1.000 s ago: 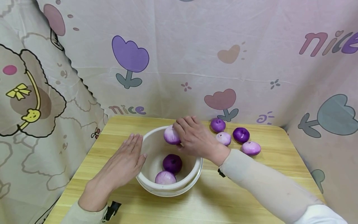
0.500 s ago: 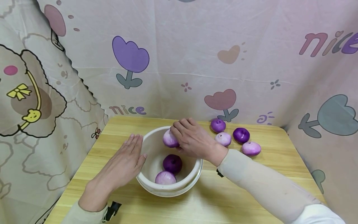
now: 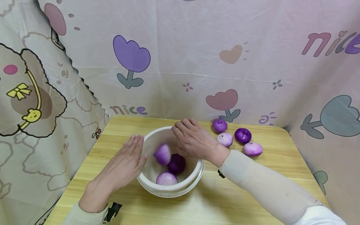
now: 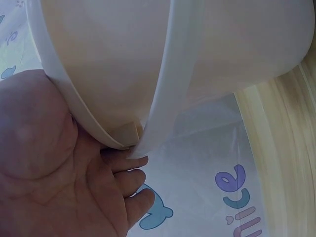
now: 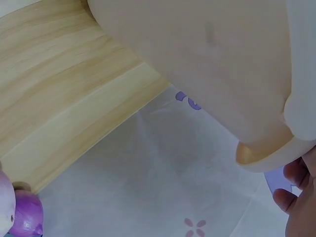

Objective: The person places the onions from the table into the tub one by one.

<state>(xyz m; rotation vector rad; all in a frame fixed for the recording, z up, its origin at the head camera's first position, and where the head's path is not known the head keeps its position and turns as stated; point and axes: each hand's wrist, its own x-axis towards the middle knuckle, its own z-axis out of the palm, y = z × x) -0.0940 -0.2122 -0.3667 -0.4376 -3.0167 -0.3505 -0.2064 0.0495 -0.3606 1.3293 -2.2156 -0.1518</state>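
Note:
A white bucket stands on the table, holding three purple onions. One purple-and-white onion is blurred, below and left of my right hand. Beside it lies a dark purple onion, and nearer the front a pale striped onion. My right hand is over the bucket's far right rim with no onion visible in it; its fingers show by the rim in the right wrist view. My left hand rests with straight fingers against the left rim, beside the bucket's handle.
Several onions, among them a dark purple onion and a pale onion, lie on the wooden table to the right of the bucket. A printed cloth hangs behind the table and along both sides.
The onion my right hand held at the bucket's mouth has been let go and is down inside. The dark onion has shifted slightly right. My left hand has stayed still.

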